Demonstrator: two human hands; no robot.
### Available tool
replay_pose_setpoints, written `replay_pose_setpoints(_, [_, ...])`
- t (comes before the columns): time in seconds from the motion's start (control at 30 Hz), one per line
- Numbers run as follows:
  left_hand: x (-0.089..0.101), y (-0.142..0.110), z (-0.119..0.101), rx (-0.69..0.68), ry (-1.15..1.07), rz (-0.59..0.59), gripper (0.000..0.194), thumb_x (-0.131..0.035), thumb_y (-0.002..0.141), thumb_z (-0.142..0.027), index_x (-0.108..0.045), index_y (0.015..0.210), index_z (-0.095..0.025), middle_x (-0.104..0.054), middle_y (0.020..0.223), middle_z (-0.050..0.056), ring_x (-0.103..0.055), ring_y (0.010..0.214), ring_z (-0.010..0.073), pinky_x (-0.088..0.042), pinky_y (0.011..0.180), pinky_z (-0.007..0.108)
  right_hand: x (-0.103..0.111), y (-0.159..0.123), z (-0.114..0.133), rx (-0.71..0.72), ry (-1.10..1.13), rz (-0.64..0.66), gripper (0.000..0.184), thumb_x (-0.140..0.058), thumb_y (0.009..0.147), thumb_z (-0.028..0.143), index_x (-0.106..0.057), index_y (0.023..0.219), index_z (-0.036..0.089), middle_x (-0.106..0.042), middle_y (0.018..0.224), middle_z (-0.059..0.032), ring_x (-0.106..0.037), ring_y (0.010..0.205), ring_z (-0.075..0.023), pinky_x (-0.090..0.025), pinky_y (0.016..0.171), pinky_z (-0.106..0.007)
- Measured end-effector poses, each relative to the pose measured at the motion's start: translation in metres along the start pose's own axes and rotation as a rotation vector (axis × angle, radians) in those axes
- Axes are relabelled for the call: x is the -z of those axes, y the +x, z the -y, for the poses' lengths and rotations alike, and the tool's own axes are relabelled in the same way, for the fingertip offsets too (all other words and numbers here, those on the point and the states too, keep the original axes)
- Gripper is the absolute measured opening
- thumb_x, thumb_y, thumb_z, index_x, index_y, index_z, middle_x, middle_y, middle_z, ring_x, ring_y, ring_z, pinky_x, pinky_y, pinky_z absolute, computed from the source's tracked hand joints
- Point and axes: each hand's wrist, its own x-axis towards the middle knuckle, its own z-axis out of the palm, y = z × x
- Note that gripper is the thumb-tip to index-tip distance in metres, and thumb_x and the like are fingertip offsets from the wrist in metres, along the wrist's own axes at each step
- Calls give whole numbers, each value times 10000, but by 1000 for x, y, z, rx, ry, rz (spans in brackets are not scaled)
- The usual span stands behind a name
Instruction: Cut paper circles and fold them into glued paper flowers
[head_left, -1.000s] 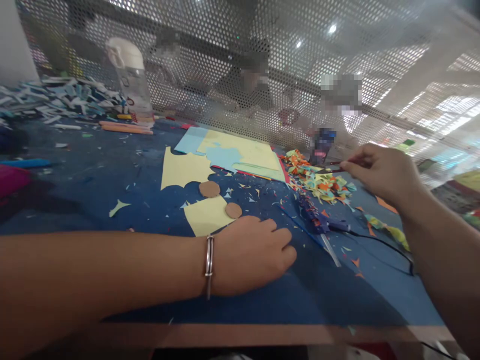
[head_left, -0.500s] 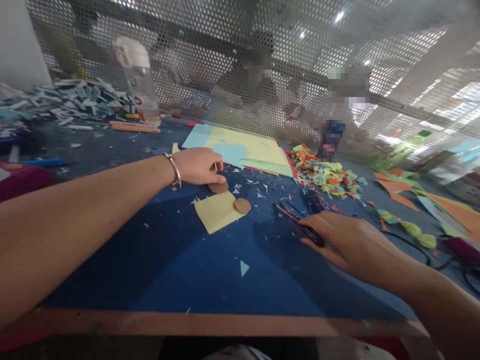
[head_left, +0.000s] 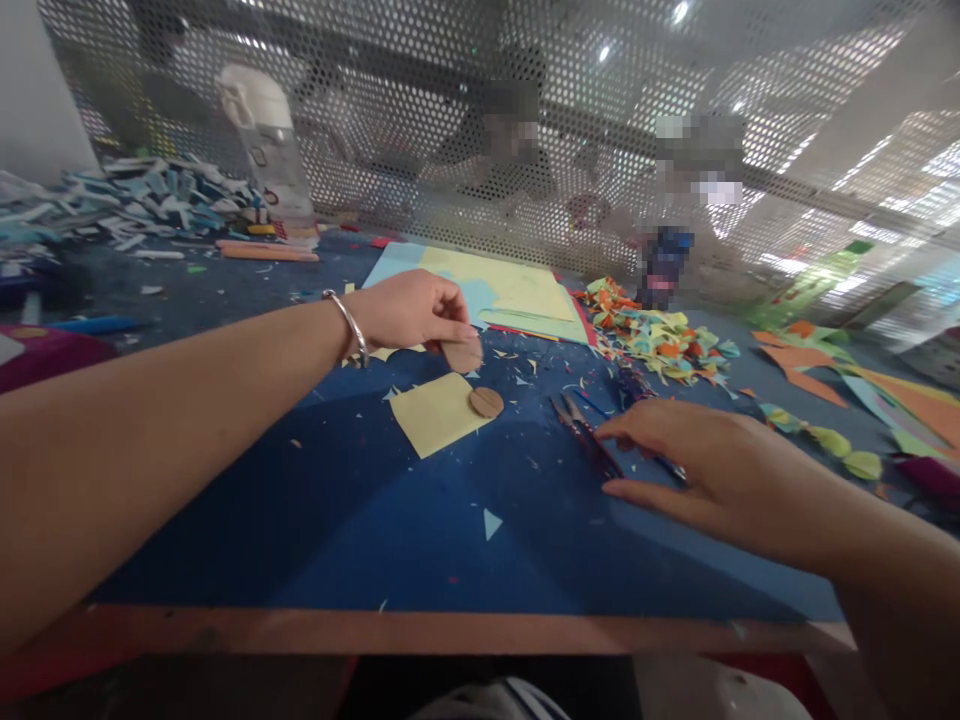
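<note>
My left hand (head_left: 420, 312), with a silver bangle at the wrist, pinches a round brown cardboard disc (head_left: 463, 354) just above the table. In front of it lies a yellow paper square (head_left: 435, 418). A second, smaller cardboard disc (head_left: 487, 402) rests over the square's right corner. On the right, a pair of scissors (head_left: 598, 450) lies on the table with its blades slightly apart. My right hand (head_left: 682, 465) hovers beside the scissors' handles, thumb and fingers apart, and holds nothing that I can see.
Yellow and blue paper sheets (head_left: 517, 285) lie at the back. Cut scraps (head_left: 660, 340) are heaped back right, beside orange paper pieces (head_left: 802, 365). A clear bottle (head_left: 277, 165) stands back left near blue-white strips (head_left: 172, 195). A perforated metal screen (head_left: 390, 130) closes the back; people sit behind.
My left hand has picked up the larger disc from the table and moved slightly right with it. My right hand has loosened from the scissors, which have turned a little.
</note>
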Motion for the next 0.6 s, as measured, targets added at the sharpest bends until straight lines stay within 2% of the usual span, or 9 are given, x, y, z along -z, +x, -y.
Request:
replay_pose_setpoints(0.1, [-23,-1,-15,-97,-125,-45,237,-587,879,-320,-638,1000,-122,-755,1017,117,-701,845,161,-535,740,285,4,15,9,9,45,-30,293,-547,945,469,-683,1091,255,-754,984,-83,-708,832,-249,-535,721,-374])
replay_pose_setpoints(0.2, [-32,-2,-24,-192,26,-21,295,-615,847,-302,-695,1065,-120,-767,1018,106,-698,890,177,-519,789,295,3,31,16,16,31,-38,246,-544,944,425,-690,1022,243,-747,908,-67,-691,770,-230,-499,677,-341])
replay_pose_setpoints(0.27, [-23,-3,-24,-204,168,-109,327,-574,866,-295,-706,1120,-139,-765,1048,98,-692,910,186,-497,806,303,0,39,17,16,10,-25,239,-539,946,410,-692,998,234,-741,887,-61,-683,769,-226,-482,665,-325])
replay_pose_setpoints(0.33, [-5,-4,-17,-141,374,-267,319,-519,884,-295,-733,1075,-154,-763,1017,94,-678,902,209,-467,815,323,-4,44,16,9,-7,-20,240,-529,950,400,-694,982,228,-743,899,-61,-683,793,-228,-473,679,-317])
replay_pose_setpoints(0.4, [13,-3,-4,-58,503,-291,324,-501,887,-314,-738,1043,-159,-754,1013,94,-661,893,216,-441,790,305,-7,47,12,1,-3,-35,243,-506,960,377,-694,964,224,-747,912,-62,-685,814,-226,-465,696,-311])
replay_pose_setpoints(0.47, [25,-1,13,32,579,-256,348,-505,890,-378,-723,1059,-166,-737,1016,86,-630,871,213,-414,758,295,-11,48,7,-10,28,-58,252,-475,975,346,-689,945,218,-744,896,-56,-682,814,-215,-455,700,-301])
replay_pose_setpoints(0.53, [29,2,31,125,635,-283,421,-494,908,-464,-694,1124,-163,-709,1066,74,-576,902,209,-389,777,303,-16,48,3,-25,69,-75,260,-458,984,328,-680,916,212,-735,857,-47,-670,784,-197,-443,686,-288])
replay_pose_setpoints(0.6, [27,3,46,191,656,-340,552,-473,917,-546,-643,1199,-103,-668,1110,115,-517,941,225,-373,821,340,-19,48,0,-48,88,-66,259,-463,986,331,-672,893,210,-723,820,-39,-654,744,-184,-430,665,-280])
